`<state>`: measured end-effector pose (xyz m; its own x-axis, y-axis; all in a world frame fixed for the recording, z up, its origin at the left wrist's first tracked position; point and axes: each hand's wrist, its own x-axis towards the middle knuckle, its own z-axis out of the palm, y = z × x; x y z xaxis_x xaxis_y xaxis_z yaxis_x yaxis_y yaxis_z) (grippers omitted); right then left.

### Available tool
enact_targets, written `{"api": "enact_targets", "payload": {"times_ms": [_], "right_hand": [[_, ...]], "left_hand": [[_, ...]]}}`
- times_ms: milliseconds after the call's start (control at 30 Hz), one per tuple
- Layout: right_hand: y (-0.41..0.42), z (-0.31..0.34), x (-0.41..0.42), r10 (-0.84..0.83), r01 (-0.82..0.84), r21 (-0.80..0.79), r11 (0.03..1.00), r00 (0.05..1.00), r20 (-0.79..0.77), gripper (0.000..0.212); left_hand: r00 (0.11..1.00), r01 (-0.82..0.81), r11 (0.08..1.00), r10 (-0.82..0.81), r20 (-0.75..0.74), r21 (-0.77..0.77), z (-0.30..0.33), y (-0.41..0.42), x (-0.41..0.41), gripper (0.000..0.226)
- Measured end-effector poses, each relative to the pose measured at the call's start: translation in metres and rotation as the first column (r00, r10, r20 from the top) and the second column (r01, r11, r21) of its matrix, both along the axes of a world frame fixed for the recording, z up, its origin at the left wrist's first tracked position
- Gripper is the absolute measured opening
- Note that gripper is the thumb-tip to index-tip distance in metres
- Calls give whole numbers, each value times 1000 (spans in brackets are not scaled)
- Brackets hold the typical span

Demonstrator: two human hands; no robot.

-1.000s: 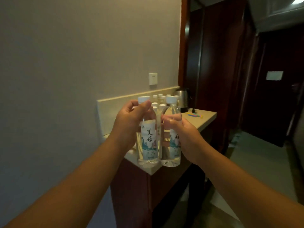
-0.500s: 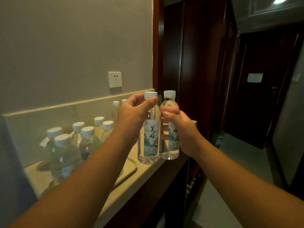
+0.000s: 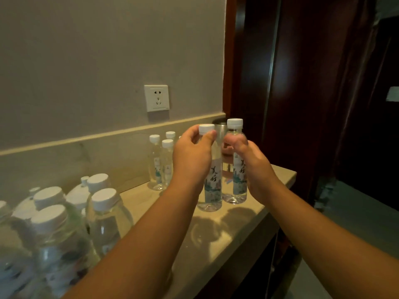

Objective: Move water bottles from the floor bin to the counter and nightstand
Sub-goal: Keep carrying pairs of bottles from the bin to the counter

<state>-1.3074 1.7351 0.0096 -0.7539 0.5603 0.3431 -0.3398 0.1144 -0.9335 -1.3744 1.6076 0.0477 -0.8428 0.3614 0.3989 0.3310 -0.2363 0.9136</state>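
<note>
My left hand (image 3: 192, 157) grips one clear water bottle (image 3: 212, 190) near its white cap. My right hand (image 3: 251, 162) grips a second water bottle (image 3: 237, 182) around its neck and upper label. Both bottles stand upright side by side, their bases on or just above the beige counter (image 3: 226, 231). Three more bottles (image 3: 162, 165) stand against the back wall beyond my left hand. Several others (image 3: 71, 223) crowd the counter's near left end. The floor bin is out of view.
A metal kettle (image 3: 220, 134) stands at the counter's far end, mostly hidden behind the held bottles. A wall socket (image 3: 157, 98) sits above the backsplash. Dark wooden panels and a doorway lie to the right, with floor below the counter's right edge.
I have stepped closer along the counter, and both hands carried the two bottles forward and down until their bases reach the countertop. The bottle cluster now lies at my left.
</note>
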Motion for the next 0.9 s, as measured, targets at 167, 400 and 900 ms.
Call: {"api": "enact_targets", "payload": {"times_ms": [167, 400, 900], "right_hand": [[23, -23, -36, 89, -89, -8, 996, 996, -1, 68], [47, -63, -74, 229, -227, -73, 971, 973, 19, 53], [50, -82, -72, 302, -302, 46, 952, 953, 3, 73]], "left_hand": [[991, -131, 991, 131, 22, -11, -14, 7, -17, 40], [945, -317, 946, 321, 61, -66, -37, 12, -20, 34], [888, -457, 885, 460, 10, -89, -73, 21, -10, 35]]}}
